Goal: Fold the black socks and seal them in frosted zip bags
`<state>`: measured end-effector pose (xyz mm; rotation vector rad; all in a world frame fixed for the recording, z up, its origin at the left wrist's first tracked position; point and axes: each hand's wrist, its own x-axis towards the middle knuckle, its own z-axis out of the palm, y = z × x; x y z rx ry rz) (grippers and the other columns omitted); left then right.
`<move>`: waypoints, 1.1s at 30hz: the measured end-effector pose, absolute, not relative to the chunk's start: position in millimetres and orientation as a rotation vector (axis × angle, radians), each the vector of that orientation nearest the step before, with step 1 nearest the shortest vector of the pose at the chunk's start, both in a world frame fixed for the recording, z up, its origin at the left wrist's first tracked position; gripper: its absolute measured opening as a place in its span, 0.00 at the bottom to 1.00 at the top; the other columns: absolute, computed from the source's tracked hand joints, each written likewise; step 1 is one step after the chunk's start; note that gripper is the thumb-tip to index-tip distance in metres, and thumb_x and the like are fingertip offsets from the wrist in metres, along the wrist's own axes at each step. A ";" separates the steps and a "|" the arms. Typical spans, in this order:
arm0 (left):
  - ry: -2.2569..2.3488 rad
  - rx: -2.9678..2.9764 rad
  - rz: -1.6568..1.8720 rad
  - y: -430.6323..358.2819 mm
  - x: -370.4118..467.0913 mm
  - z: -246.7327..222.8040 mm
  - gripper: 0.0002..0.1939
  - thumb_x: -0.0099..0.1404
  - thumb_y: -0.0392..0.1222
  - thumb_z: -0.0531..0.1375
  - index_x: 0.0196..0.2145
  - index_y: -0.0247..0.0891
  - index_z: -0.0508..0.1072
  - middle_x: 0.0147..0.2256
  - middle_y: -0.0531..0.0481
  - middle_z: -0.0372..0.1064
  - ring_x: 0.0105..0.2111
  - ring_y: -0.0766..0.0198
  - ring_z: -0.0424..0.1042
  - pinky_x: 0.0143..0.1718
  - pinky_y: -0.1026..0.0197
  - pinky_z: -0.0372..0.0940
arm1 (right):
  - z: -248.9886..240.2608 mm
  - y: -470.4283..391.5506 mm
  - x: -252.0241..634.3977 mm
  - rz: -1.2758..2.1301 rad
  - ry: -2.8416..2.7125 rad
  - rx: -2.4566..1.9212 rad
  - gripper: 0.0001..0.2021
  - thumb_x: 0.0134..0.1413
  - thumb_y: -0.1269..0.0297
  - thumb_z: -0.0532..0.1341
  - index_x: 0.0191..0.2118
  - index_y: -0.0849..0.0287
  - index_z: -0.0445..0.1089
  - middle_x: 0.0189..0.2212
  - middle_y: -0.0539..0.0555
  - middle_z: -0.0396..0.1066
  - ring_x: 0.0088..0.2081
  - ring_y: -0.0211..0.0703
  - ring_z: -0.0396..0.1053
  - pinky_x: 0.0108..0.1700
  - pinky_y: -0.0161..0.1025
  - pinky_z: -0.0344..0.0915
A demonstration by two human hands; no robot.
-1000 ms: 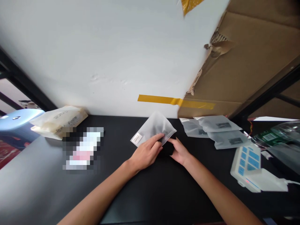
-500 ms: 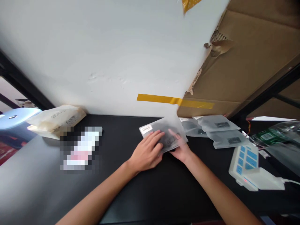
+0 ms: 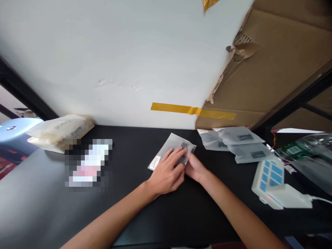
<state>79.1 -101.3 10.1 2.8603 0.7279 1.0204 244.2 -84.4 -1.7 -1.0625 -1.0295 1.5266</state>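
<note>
A frosted plastic zip bag (image 3: 164, 149) with a white label at its lower left corner lies slanted over the black tabletop, between both hands. A dark printed patch or dark content shows through at its right end. My left hand (image 3: 168, 173) grips the bag from the near side, with the fingers stretched across its top face; the thumb is partly hidden by the near edge. My right hand (image 3: 195, 168) holds the bag's right end, its fingers mostly out of sight behind the bag and the left hand.
Several similar frosted bags (image 3: 247, 148) lie at the back right. Nearby are a white power strip (image 3: 268, 180) with blue sockets and a plugged-in white adapter (image 3: 290, 197). A green-labelled bottle (image 3: 298, 150) is at far right. A paper package (image 3: 59, 133) and a pixelated object (image 3: 90, 162) lie left.
The bag has turned counterclockwise, its labelled corner swinging down and left. My right hand has moved from over the bag's face to its right end; my left hand has shifted slightly right.
</note>
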 end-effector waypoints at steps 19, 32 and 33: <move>0.707 2.832 0.589 -81.2 59.4 18.9 0.25 0.74 0.56 0.52 0.57 0.34 0.68 0.65 0.36 0.62 0.68 0.48 0.56 0.70 0.41 0.51 | 13.9 -78.2 282.4 0.886 -1.940 -1.440 0.08 0.53 0.68 0.62 0.26 0.59 0.76 0.24 0.52 0.78 0.29 0.45 0.76 0.30 0.34 0.65; 0.539 2.900 0.424 -63.1 46.8 7.4 0.37 0.69 0.55 0.61 0.68 0.33 0.59 0.68 0.34 0.56 0.71 0.40 0.46 0.69 0.35 0.48 | 17.9 -90.4 276.8 0.699 -2.302 -1.035 0.07 0.51 0.76 0.66 0.34 0.57 0.75 0.29 0.48 0.73 0.28 0.36 0.70 0.33 0.33 0.67; 0.535 2.903 0.473 -60.6 43.9 6.5 0.30 0.72 0.48 0.59 0.67 0.34 0.61 0.67 0.35 0.58 0.71 0.41 0.49 0.68 0.35 0.51 | 16.7 -92.3 273.2 0.659 -2.307 -1.002 0.07 0.52 0.76 0.66 0.35 0.57 0.76 0.30 0.48 0.73 0.30 0.37 0.71 0.34 0.33 0.68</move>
